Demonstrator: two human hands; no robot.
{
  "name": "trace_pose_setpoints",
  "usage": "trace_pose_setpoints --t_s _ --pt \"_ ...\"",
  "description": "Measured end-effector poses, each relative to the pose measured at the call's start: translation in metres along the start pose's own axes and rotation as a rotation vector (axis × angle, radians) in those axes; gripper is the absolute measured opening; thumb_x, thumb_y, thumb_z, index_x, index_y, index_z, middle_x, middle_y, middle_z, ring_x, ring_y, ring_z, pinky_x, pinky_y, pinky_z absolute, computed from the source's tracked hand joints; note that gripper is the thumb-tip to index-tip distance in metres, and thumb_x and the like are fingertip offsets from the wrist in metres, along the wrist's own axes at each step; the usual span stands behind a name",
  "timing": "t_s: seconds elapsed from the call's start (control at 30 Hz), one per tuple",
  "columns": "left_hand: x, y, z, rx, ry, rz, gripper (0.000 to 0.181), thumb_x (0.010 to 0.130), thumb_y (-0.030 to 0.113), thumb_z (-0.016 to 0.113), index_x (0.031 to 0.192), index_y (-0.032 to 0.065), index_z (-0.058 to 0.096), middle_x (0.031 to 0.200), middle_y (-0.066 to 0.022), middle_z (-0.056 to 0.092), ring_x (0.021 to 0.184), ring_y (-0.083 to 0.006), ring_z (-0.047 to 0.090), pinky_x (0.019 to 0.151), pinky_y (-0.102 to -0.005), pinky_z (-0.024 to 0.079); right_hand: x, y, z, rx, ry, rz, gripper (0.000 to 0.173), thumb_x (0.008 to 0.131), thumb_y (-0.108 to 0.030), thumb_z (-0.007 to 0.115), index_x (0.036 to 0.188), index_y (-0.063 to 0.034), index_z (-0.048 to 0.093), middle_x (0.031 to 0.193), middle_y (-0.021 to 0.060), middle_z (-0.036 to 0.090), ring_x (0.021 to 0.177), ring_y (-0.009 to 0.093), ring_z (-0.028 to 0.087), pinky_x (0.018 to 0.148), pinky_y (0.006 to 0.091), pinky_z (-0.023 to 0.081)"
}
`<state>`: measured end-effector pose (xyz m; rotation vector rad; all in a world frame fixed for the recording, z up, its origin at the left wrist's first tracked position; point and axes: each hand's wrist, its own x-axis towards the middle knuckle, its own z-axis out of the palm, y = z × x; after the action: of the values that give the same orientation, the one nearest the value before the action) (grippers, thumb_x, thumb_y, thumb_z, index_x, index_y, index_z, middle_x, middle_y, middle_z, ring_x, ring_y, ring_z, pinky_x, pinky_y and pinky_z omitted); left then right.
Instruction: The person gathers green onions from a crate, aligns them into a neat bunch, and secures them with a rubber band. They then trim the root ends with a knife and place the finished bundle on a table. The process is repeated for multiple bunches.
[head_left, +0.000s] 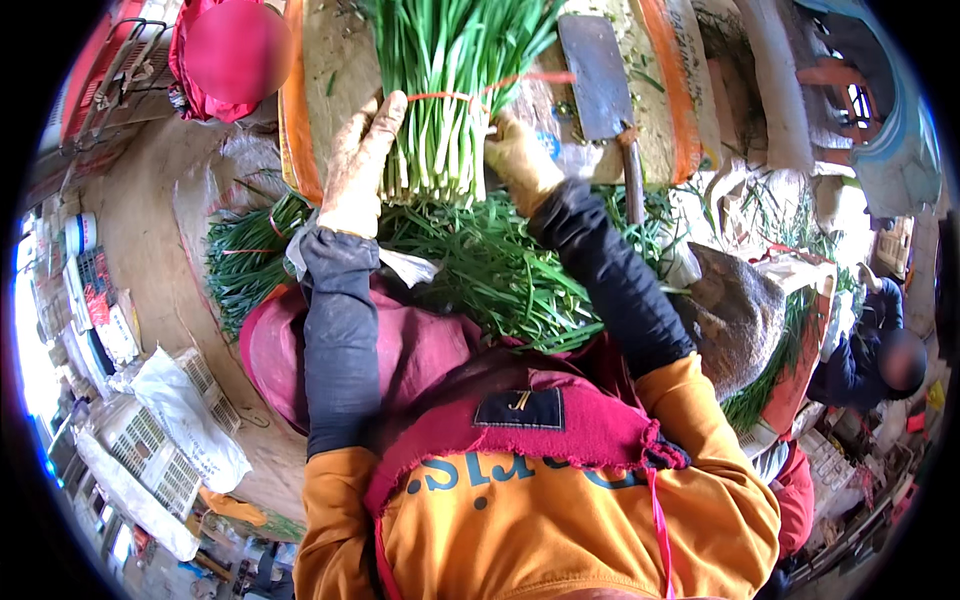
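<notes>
A thick bundle of green garlic chives (446, 60) stands in front of me, its pale cut ends toward me. A thin red tie (442, 96) runs around it, with a loose end stretching to the right. My left hand (360, 157) grips the bundle's left side, thumb and fingers lying along the stems just below the tie. On the right side, my right hand (521, 157) presses against the stems with curled fingers, partly hidden behind them. A cleaver (600, 79) with a wooden handle lies to the right of the bundle on the work board (337, 45).
Loose chives (510, 270) are heaped over my lap. Tied chive bundles (251, 247) lie on the floor at left. A red-clad person (225, 67) is at upper left, another person (870, 360) at far right. White plastic crates (142, 442) stand at lower left.
</notes>
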<state>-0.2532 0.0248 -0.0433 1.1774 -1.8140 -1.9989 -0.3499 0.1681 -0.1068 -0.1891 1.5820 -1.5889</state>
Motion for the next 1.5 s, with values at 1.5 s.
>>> trace_pose_setpoints --t_s 1.5 --pt "-0.009 0.052 -0.018 1.056 -0.268 0.776 0.056 0.07 0.036 0.072 0.115 0.0083 0.053 0.122 -0.0169 0.049 0.118 -0.0343 0.044 0.097 -0.0424 0.038 -0.037 -0.16 0.068 -0.062 -0.29 -0.333 0.015 0.094 -0.016 0.052 0.087 -0.0032 0.057 0.067 -0.0009 0.055 0.05 0.005 0.046 0.045 0.0189 0.037"
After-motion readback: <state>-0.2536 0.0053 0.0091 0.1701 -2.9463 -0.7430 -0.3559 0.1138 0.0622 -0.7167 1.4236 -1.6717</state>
